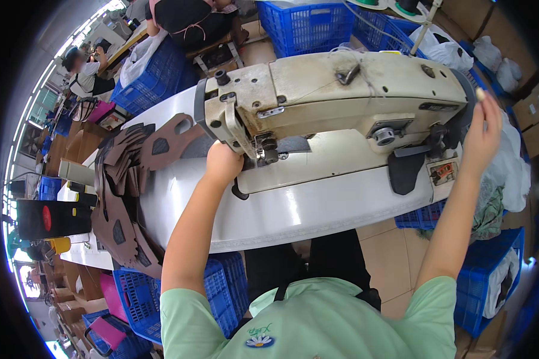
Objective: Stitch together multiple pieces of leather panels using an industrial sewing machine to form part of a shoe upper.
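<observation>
Here, the brown piece [176, 143] lies near the worktop's [269, 221] left end, beside the sewing machine's [335, 84] head. Your left hand [223, 160] is there, fingers hidden, state untellable; your right hand [488, 128] has fingers together by the handwheel [468, 90], its grip unclear. Brown pieces [123, 164] overhang the left edge. Green lettering [259, 329] marks your shirt [317, 317].

Blue plastic crate [305, 27] up top, plus a blue basket [470, 306] lower right with a white plastic bag [502, 281] stuffed in it; cardboard boxes [532, 109] piled along the right edge; one co-worker [191, 19] in black with a pink tie at the back, another person [87, 76] in white further left; beige tiled floor [386, 266] below; bright strip lights [41, 91] curving down the left rim.
</observation>
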A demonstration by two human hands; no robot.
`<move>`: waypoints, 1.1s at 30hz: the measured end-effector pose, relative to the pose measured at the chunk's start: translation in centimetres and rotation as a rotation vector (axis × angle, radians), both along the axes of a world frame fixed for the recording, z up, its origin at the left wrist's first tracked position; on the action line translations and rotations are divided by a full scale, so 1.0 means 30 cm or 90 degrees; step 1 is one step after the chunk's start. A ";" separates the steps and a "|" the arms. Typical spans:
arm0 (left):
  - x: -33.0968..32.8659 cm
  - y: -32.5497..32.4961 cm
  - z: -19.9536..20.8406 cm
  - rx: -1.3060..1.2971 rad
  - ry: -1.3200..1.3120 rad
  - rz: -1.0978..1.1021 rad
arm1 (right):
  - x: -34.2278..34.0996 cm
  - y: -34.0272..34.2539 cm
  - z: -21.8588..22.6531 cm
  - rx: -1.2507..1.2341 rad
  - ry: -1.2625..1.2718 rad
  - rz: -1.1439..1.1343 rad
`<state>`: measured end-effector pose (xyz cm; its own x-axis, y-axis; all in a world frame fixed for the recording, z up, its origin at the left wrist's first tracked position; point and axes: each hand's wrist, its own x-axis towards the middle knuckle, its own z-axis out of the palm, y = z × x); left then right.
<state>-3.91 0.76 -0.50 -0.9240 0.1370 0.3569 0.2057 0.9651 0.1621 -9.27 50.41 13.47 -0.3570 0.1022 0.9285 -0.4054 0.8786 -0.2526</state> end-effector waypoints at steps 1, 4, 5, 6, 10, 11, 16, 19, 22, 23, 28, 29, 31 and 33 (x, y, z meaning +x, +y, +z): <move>-0.010 0.013 -0.007 0.005 0.020 -0.027 | -0.108 0.170 -0.022 -0.055 -0.073 -0.033; -0.013 0.015 -0.010 0.000 0.030 -0.047 | -0.238 0.290 -0.053 -0.143 -0.233 -0.018; -0.009 0.015 -0.008 0.006 0.012 -0.029 | -0.246 0.290 -0.058 -0.170 -0.320 0.022; -0.004 0.016 -0.006 0.013 -0.007 -0.010 | -0.245 0.292 -0.070 -0.173 -0.320 0.026; 0.010 -0.002 -0.015 0.032 0.008 -0.004 | -0.207 0.236 -0.169 -0.221 -0.252 0.004; 0.009 0.007 -0.008 0.025 0.027 -0.012 | -0.189 0.239 -0.214 -0.254 -0.186 0.022; -0.011 0.012 -0.010 0.008 0.025 -0.022 | -0.162 0.257 -0.437 -0.319 -0.132 0.025; -0.002 -0.018 -0.009 -0.020 -0.005 -0.008 | -0.164 0.235 -0.407 -0.363 -0.212 0.009; 0.001 -0.013 -0.010 -0.019 -0.016 -0.002 | -0.168 0.254 -0.314 -0.288 -0.285 -0.093; -0.003 0.000 -0.007 -0.014 -0.017 -0.007 | -0.166 0.271 -0.284 -0.196 -0.292 -0.152; -0.006 -0.035 -0.024 -0.048 0.005 -0.076 | -0.142 0.331 -0.200 -0.192 -0.362 -0.060; -0.007 -0.040 -0.031 -0.060 -0.037 -0.069 | -0.140 0.347 -0.227 -0.196 -0.280 -0.011; 0.014 -0.039 -0.002 -0.057 -0.025 -0.116 | -0.086 0.381 -0.300 -0.222 -0.293 0.049; 0.019 -0.068 0.010 -0.148 -0.036 -0.121 | 0.012 0.407 -0.359 -0.142 -0.463 0.035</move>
